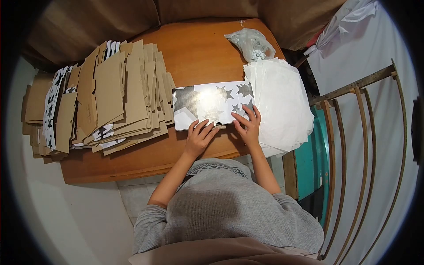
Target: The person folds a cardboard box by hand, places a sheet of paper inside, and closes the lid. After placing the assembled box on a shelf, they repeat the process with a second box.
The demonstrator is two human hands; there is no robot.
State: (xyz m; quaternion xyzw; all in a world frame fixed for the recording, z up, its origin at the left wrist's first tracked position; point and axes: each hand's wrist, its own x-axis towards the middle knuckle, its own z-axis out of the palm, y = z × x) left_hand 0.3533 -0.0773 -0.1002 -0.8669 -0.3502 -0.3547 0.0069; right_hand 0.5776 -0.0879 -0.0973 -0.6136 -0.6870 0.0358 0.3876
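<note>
A flat white cardboard box [207, 106] with dark and silver stars lies on the table in front of me, its lid closed. My left hand [199, 140] rests at the near edge of the box, left of a small dark notch, fingers stretched over the lid. Over the near right corner is my right hand [248, 127], with its fingers spread on the starry surface. Both hands touch the box without wrapping round it. Right beside the box lies a stack of white paper sheets [280, 101], partly behind my right hand.
Many folded brown cardboard pieces [106, 92] are piled on the left of the orange-brown table [190, 48]. A clear plastic bag [254, 44] sits at the back right. Wooden rails [364, 128] and a teal surface [311, 154] stand to the right.
</note>
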